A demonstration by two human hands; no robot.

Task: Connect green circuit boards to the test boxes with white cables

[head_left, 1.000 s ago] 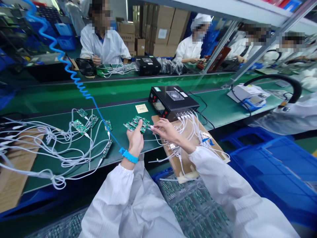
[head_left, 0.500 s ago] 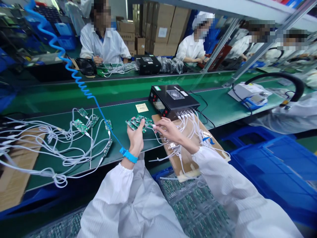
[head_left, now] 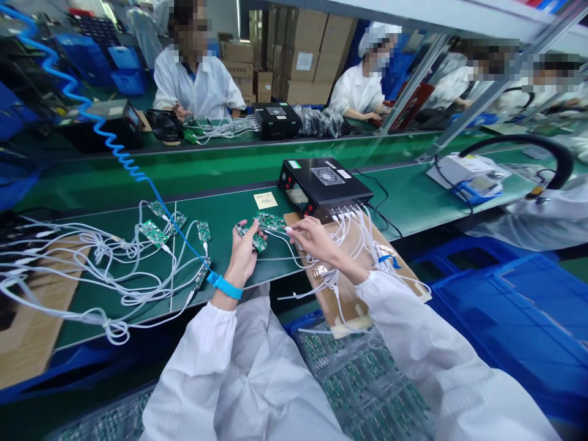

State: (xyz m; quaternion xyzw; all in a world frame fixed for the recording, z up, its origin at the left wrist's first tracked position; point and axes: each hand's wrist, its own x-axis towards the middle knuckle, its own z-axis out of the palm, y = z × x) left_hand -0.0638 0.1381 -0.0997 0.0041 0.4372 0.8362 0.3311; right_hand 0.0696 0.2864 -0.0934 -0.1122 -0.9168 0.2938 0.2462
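My left hand (head_left: 242, 252), with a blue wrist strap (head_left: 225, 286) on its wrist, is closed around green circuit boards (head_left: 259, 244) over the bench. One more circuit board (head_left: 270, 220) sits above them and to the right, joined to the white cable plug (head_left: 288, 230). That plug is pinched between the fingertips of my right hand (head_left: 315, 239). A black box with a fan grille (head_left: 327, 174) stands behind my right hand, with several white cables (head_left: 356, 229) plugged into its side. Left of my hands, several boards (head_left: 154, 233) lie on the bench with white cables attached.
Cardboard (head_left: 331, 303) lies under the cables at the bench edge. Trays of circuit boards (head_left: 367, 380) are below, by my lap. A blue crate (head_left: 505, 306) stands at right. The coiled blue cord (head_left: 114, 147) hangs across the left. Co-workers sit across the line.
My left hand has shifted left with its boards, away from the board at the plug, which was bunched with them before. My right hand stays almost in place.
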